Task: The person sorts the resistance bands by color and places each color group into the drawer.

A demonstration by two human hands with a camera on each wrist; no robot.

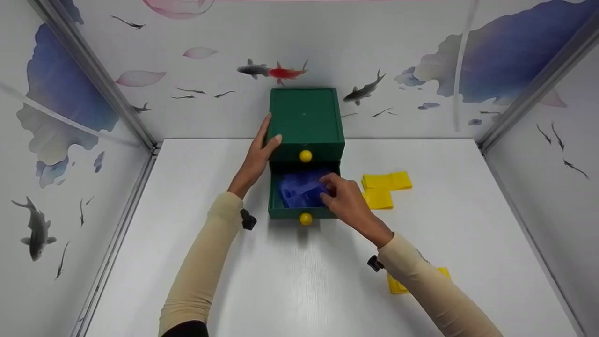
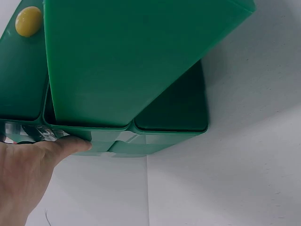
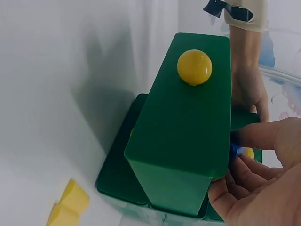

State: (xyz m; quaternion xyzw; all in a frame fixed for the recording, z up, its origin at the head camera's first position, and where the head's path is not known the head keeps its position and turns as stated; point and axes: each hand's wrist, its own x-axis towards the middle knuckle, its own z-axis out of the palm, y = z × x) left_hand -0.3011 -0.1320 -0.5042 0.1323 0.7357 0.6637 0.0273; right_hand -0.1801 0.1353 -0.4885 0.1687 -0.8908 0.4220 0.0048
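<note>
Right grip (image 1: 348,201) pinches a blue packet (image 1: 312,192) inside the pulled-out drawer (image 1: 288,214) just beneath it, while the left grip (image 1: 255,161) lies straight-fingered against the green cabinet (image 1: 304,114) (presumably to steady it)!

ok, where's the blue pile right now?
Head view, centre: the blue pile lies inside the pulled-out drawer, behind its yellow knob, with the right hand at its right edge.

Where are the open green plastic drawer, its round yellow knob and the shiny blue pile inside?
Open green drawer (image 1: 286,214), head view: its front wall.
Round yellow knob (image 1: 306,218), head view: its rounded face.
Shiny blue pile (image 1: 298,191), head view: middle of its top.
</note>
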